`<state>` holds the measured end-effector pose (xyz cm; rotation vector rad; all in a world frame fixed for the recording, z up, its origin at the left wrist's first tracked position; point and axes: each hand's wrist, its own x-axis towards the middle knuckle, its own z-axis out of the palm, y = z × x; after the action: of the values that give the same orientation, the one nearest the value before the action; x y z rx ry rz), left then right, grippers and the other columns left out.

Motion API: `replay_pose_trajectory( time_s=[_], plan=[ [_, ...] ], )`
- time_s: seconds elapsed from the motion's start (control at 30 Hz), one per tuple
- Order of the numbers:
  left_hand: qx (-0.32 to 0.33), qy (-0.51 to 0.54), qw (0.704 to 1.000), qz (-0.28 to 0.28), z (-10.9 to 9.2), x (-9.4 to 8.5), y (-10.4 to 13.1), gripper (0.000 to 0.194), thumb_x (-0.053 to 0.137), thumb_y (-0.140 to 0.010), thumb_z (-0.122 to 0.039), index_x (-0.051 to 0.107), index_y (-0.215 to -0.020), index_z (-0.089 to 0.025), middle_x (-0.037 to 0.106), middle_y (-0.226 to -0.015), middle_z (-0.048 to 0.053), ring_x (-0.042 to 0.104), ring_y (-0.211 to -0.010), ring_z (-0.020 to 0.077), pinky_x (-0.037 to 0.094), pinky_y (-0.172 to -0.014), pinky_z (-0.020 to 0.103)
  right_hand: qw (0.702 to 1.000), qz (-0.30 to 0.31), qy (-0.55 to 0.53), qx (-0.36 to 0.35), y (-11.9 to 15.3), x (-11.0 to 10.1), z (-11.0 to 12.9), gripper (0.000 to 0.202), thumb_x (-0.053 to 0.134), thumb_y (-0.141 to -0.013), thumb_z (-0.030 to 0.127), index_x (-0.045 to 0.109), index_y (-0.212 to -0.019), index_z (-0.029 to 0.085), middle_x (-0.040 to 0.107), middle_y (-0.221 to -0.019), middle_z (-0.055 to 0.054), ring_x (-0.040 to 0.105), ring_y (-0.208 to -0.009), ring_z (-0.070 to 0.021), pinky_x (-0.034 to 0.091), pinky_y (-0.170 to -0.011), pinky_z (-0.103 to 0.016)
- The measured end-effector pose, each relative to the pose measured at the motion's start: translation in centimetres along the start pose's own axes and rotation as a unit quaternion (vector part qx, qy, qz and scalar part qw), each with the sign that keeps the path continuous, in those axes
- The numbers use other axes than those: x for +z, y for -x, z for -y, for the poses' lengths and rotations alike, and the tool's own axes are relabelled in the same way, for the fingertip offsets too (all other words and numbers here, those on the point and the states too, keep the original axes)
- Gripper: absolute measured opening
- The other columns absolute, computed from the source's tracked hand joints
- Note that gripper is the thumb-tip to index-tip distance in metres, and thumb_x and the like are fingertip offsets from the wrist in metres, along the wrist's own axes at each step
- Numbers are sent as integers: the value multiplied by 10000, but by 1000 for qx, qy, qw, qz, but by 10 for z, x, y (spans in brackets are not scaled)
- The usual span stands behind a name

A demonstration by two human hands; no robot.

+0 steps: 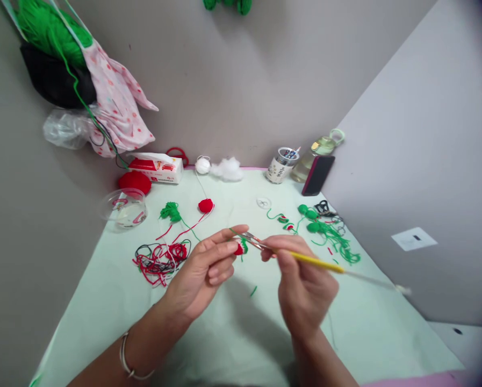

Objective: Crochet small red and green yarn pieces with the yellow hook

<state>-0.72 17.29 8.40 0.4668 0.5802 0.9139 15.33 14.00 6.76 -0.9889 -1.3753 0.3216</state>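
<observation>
Between the thumb and fingers of my left hand is a small red and green crocheted piece, partly covered by the fingertips. Green yarn runs up over my left index finger. My right hand is closed around a yellow-handled hook, whose shaft trails off blurred to the right. Small metal scissors point from my right fingers toward the piece, their blades near its green yarn. A green yarn scrap lies on the light green tablecloth beneath my hands.
Tangled red, black and white yarn lies left, near a green bundle and red ball. Behind stand a tissue box, pen cup, bottle and phone. Green yarn pieces lie right.
</observation>
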Motion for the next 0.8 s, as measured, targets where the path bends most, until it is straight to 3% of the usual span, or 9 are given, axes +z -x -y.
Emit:
replay_pose_trajectory(
  time_s=[0.1, 0.2, 0.43, 0.5, 0.57, 0.7, 0.8],
  plan=[
    [29, -27, 999, -3, 0, 0, 1, 287, 898, -798, -182, 858, -1082, -200, 538, -689, -67, 246, -451, -15, 229, -428, 138, 986, 6, -128, 105, -6, 1, 0, 216, 609, -1069, 250, 811, -993, 267, 743, -859, -20, 656, -697, -149, 554, -619, -296],
    [45, -73, 996, -1, 3, 2, 2, 307, 908, -806, -212, 854, -1106, -247, 660, -872, -15, 338, -474, -18, 251, -442, 149, 980, 52, -137, 137, -7, 3, -1, 170, 661, -1050, 277, 824, -1006, 266, 780, -921, -33, 671, -771, -153, 566, -684, -290],
    [63, -125, 990, -17, 3, 0, 4, 331, 906, -812, -250, 844, -1137, -247, 626, -897, -20, 336, -497, 0, 263, -443, 187, 967, 40, -180, 175, -6, 0, 0, 271, 564, -1097, 337, 753, -946, 215, 793, -886, -44, 709, -705, -152, 610, -676, -298],
    [79, -141, 987, -23, 3, -1, 4, 340, 900, -820, -252, 838, -1154, -242, 614, -880, -25, 346, -513, 13, 270, -446, 192, 984, 35, -109, 134, -4, 0, 3, 256, 528, -1106, 290, 746, -991, 221, 798, -913, -46, 732, -730, -164, 623, -695, -318],
    [101, -156, 982, -37, 6, 0, 4, 355, 895, -830, -240, 827, -1178, -242, 610, -866, -29, 369, -534, 25, 282, -457, 191, 998, 44, -15, 43, 0, 1, 5, 237, 513, -1095, 211, 747, -1070, 242, 802, -941, -43, 755, -782, -180, 633, -742, -344],
    [92, -111, 988, -47, 10, 3, 4, 496, 933, -775, -214, 780, -1247, -227, 601, -800, -51, 339, -507, 19, 252, -451, 180, 975, 71, 147, -149, 7, 3, 3, 283, 615, -1014, 94, 765, -1178, 269, 802, -1025, -74, 769, -913, -216, 628, -769, -356],
    [18, -52, 998, -16, 7, 3, 3, 492, 919, -793, -252, 772, -1255, -167, 499, -659, -91, 220, -456, 8, 195, -429, 177, 982, 51, 140, -120, 7, 2, 0, 285, 631, -1010, 95, 792, -1156, 279, 794, -1044, -80, 750, -906, -220, 613, -748, -361]
  ],
)
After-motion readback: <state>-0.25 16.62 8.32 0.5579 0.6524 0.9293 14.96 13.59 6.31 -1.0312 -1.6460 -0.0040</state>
